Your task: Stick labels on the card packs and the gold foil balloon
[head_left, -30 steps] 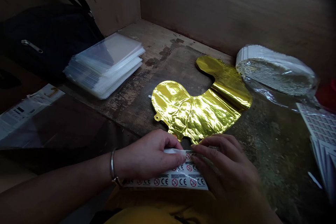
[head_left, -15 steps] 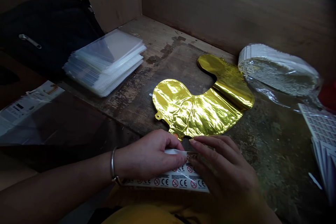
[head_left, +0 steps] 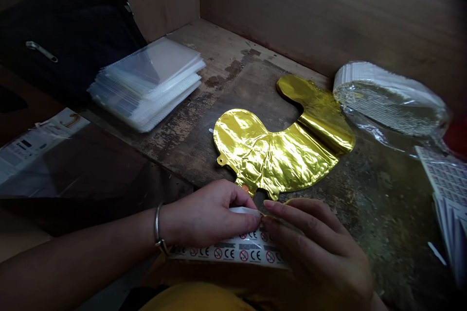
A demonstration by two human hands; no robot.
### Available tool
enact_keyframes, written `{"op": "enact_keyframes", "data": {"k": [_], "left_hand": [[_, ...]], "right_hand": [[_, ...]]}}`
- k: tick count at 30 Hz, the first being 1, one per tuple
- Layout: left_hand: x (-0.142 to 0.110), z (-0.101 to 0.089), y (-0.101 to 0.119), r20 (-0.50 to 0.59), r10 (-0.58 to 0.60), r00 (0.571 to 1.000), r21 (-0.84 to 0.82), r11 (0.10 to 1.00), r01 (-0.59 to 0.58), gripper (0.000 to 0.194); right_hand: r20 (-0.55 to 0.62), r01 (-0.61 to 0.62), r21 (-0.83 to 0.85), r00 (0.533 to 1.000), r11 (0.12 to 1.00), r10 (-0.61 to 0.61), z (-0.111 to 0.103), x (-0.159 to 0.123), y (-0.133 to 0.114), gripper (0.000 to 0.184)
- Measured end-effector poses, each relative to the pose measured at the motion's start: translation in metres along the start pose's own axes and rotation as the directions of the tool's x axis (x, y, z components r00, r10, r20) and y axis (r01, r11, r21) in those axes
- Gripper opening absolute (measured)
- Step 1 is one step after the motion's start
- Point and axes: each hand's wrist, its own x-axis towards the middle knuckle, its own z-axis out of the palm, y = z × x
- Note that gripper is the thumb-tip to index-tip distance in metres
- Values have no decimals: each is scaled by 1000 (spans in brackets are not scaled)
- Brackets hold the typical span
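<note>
My left hand (head_left: pixel 215 216) pinches a white sheet of stickers (head_left: pixel 242 255) between thumb and fingers. The sheet carries rows of CE marks and red crossed-circle symbols, and its upper edge curls over under the thumb. At the sheet's upper right edge, the fingertips of my right hand (head_left: pixel 314 243) are closed against it, close to my left thumb; whether a single sticker is between them is hidden. Just beyond both hands, a flat gold foil balloon (head_left: pixel 277 155) with a curved outline and small tabs lies on the worn table (head_left: pixel 237 82).
A stack of clear plastic sleeves (head_left: pixel 146 87) stands at the back left beside a black bag (head_left: pixel 69 43). To the right are a plastic-wrapped white bundle (head_left: pixel 390 97) and printed sheets (head_left: pixel 443 180). A printed clear packet (head_left: pixel 36 141) lies at left. Wooden panels (head_left: pixel 328 14) enclose the back.
My right fingers have lifted slightly, then come down at the sheet's edge by my left thumb, uncovering a balloon tab. My left hand keeps its grip. The view has shifted slightly.
</note>
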Motion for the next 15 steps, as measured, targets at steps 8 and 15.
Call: {"op": "enact_keyframes", "data": {"k": [8,15], "left_hand": [[-1,-2,1,0,-1,1000,3,1000,1,25],[0,-2,-1,2,24,1000,13,1000,-24,24]], "right_hand": [[-32,-133,-73,991,988,131,1,3,2,28],[71,-18,-130,997,991,28,-2,-2,6,32]]}}
